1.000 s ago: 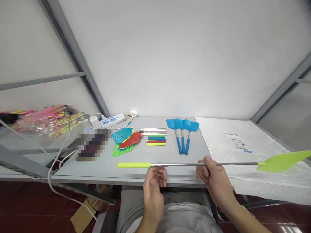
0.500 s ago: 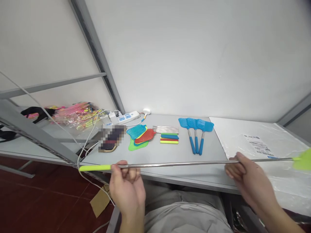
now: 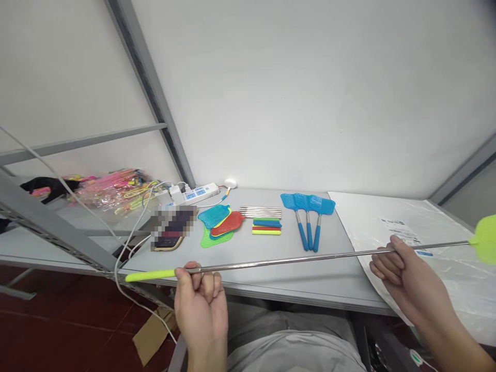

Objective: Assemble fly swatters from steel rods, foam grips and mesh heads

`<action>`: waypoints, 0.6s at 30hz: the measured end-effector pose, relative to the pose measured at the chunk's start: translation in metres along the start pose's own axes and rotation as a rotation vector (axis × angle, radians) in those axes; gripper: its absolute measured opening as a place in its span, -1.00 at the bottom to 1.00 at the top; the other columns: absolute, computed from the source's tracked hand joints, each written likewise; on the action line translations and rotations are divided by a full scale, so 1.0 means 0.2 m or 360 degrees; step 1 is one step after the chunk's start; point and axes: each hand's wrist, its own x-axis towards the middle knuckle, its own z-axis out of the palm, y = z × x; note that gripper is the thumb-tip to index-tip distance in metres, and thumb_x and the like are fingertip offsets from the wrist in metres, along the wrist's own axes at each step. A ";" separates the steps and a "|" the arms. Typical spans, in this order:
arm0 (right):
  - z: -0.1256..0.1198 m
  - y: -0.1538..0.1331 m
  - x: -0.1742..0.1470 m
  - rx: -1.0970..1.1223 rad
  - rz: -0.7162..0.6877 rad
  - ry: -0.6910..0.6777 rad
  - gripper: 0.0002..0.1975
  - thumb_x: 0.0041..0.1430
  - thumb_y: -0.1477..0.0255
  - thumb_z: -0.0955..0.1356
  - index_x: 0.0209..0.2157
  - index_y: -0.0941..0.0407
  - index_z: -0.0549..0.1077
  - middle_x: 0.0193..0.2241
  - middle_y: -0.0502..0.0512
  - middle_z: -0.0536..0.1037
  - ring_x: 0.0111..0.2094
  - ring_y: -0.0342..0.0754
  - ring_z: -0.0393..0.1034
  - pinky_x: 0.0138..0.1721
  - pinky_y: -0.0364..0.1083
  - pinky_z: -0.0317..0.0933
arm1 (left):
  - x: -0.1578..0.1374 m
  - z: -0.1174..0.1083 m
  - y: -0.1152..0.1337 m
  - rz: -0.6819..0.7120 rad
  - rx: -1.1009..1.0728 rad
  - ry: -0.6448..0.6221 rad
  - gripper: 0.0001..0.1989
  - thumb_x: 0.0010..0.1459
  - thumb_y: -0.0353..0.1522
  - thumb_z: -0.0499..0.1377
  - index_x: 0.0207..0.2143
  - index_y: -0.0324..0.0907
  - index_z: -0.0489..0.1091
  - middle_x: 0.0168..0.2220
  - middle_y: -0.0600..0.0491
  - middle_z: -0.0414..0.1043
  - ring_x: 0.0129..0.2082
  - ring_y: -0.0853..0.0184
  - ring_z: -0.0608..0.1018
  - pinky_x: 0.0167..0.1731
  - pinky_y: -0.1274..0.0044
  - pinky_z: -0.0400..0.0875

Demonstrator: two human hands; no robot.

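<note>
A long, extended fly swatter (image 3: 271, 262) with a steel shaft spans the view above the table's front edge. Its yellow-green handle points left and its yellow-green head is at the far right. My left hand (image 3: 201, 302) pinches the shaft beside the handle. Farther along, my right hand (image 3: 406, 274) grips the shaft short of the head, fingers curled. Beyond it on the table lie three blue fly swatters (image 3: 309, 222), fanned out with shafts collapsed. Loose swatter heads (image 3: 220, 225) in blue, red, yellow and green overlap near several metal rods (image 3: 261, 212) and coloured handles (image 3: 267, 226).
A phone (image 3: 174, 227), partly pixelated, lies left of the loose heads. Behind it is a power strip (image 3: 199, 194) with white cables. Bagged colourful items (image 3: 116, 191) rest on the left shelf. White plastic packaging (image 3: 368, 222) covers the table's right side.
The swatter tilts more, its head end higher and its handle end slightly lower. My right hand has shifted right along with it. The view has moved slightly.
</note>
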 end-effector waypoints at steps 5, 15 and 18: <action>0.02 0.06 0.00 0.0058 -0.0038 0.0101 -0.52 0.19 0.16 0.36 -0.63 0.06 0.08 -0.70 -0.17 -0.03 -0.66 -0.20 -0.18 -0.58 -0.12 0.04 | -0.05 0.00 -0.10 -0.0040 0.0055 -0.0026 -0.85 0.23 -0.28 0.21 -0.32 -0.18 0.35 -0.60 0.27 -0.02 -0.72 0.57 0.02 -0.71 0.66 0.05; 0.11 0.08 -0.10 0.0013 -0.0116 0.0035 -0.59 0.14 0.26 0.41 -0.64 0.09 0.20 -0.69 -0.15 0.11 -0.66 -0.21 0.00 -0.52 -0.11 0.11 | -0.22 0.04 -0.24 -0.0309 0.0184 -0.0234 -0.80 0.23 -0.22 0.21 -0.30 -0.18 0.39 -0.63 0.28 -0.15 -0.67 0.56 -0.04 -0.67 0.66 0.03; 0.10 0.07 -0.09 0.0032 -0.0168 -0.0053 -0.55 0.18 0.26 0.39 -0.67 0.10 0.17 -0.68 -0.14 0.13 -0.66 -0.22 -0.01 -0.51 -0.11 0.10 | -0.24 0.04 -0.26 -0.0303 0.0148 -0.0284 -0.81 0.23 -0.23 0.21 -0.31 -0.17 0.40 -0.64 0.28 -0.18 -0.66 0.54 -0.07 -0.67 0.66 0.00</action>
